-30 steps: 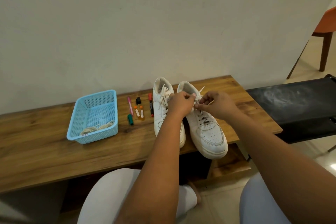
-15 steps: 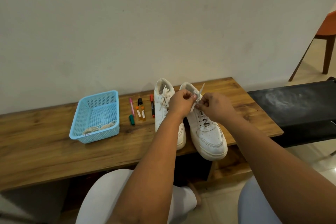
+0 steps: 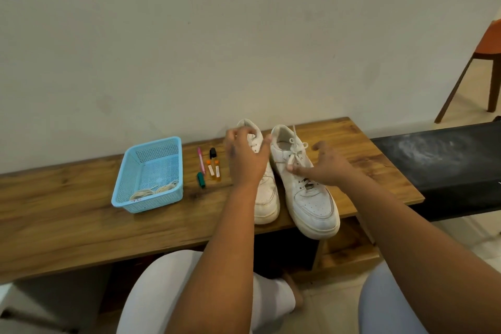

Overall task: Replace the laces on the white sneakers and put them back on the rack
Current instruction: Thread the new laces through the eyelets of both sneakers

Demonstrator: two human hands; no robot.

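Note:
Two white sneakers stand side by side on the wooden bench (image 3: 67,211), toes toward me. The right sneaker (image 3: 314,203) has a white lace tied in a bow (image 3: 295,149) near its tongue. My right hand (image 3: 328,168) hovers over that shoe with fingers spread, and its fingertips touch a loose lace end. My left hand (image 3: 246,160) is open with spread fingers above the left sneaker (image 3: 267,198) and hides that shoe's lacing. It holds nothing.
A light blue basket (image 3: 147,173) holding coiled old laces (image 3: 154,190) sits to the left. Several markers (image 3: 212,168) lie between basket and shoes. A black surface (image 3: 447,160) adjoins the bench on the right. A chair (image 3: 485,43) stands far right. A lower shelf (image 3: 344,252) shows under the bench.
Both hands pinched the right sneaker's lace ends together before. Now they have let go and spread apart, the left moving over the left shoe, and a bow shows.

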